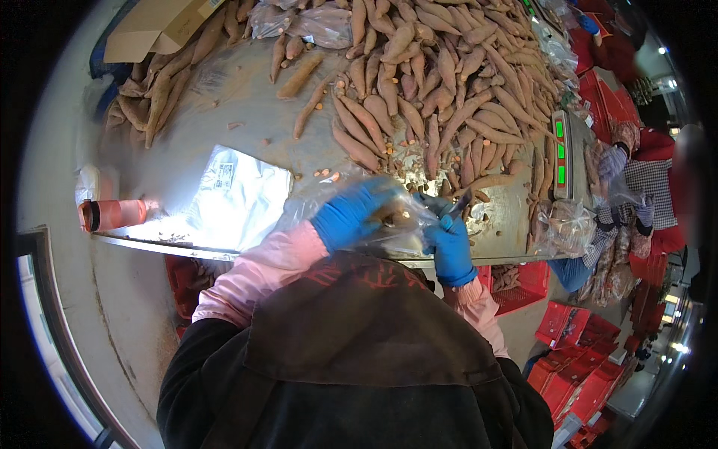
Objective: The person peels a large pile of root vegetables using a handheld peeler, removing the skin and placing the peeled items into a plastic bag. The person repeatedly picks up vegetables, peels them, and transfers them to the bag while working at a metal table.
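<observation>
Close to the table's near edge, a clear plastic bag (410, 224) stretches between my two blue-gloved hands, with something brownish showing through it. My left hand (350, 215) is at the bag's left side; its fingers are smeared by motion, so their grip does not show. My right hand (451, 247) is closed around a small dark-bladed knife (461, 204), the blade pointing up and away, and touches the bag's right side. Just beyond lies a large heap of long sweet potatoes (449, 67), with cut pieces scattered around.
A stack of white plastic bags (239, 198) lies left, near an orange-red bottle (120, 215). A cardboard box (161, 30) stands far left. Right is a scale (561, 157) with green displays. Red crates (523, 288) sit below, and a co-worker's checked sleeve (649, 187) shows at right.
</observation>
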{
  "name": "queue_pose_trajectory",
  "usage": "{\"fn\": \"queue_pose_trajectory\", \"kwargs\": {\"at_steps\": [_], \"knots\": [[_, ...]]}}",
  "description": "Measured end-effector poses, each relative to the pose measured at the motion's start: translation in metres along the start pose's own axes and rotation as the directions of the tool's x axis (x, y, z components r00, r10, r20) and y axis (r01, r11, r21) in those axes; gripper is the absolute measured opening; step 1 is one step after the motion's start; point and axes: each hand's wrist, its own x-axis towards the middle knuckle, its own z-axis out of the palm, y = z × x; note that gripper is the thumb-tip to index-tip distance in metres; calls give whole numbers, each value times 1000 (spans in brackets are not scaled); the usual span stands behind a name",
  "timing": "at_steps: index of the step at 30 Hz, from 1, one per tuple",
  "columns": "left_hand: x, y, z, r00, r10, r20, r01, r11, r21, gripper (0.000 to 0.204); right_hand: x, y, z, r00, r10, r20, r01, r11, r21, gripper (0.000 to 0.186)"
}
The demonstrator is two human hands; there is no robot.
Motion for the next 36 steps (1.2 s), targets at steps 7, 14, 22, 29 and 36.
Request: {"fn": "queue_pose_trajectory", "kwargs": {"at_steps": [7,14,22,29,36], "knots": [[-18,-4,-72,964,-91,251,-55,853,520,49,7,-6,-11,993,-119,1,119,992,-31,48],[-45,1,-77,906,-183,382,-126,744,656,53,12,24,-31,961,-277,-6,254,892,-374,43],[-41,-4,-77,887,-240,395,-216,540,814,5,5,0,-32,987,157,36,-161,959,231,37],[-21,27,-122,965,-99,242,-145,567,811,11,-11,-47,11,916,215,338,-358,817,451,28],[-3,84,-104,954,173,244,-165,985,-52,22,12,-91,-87,934,-317,164,73,618,783,21]]}}
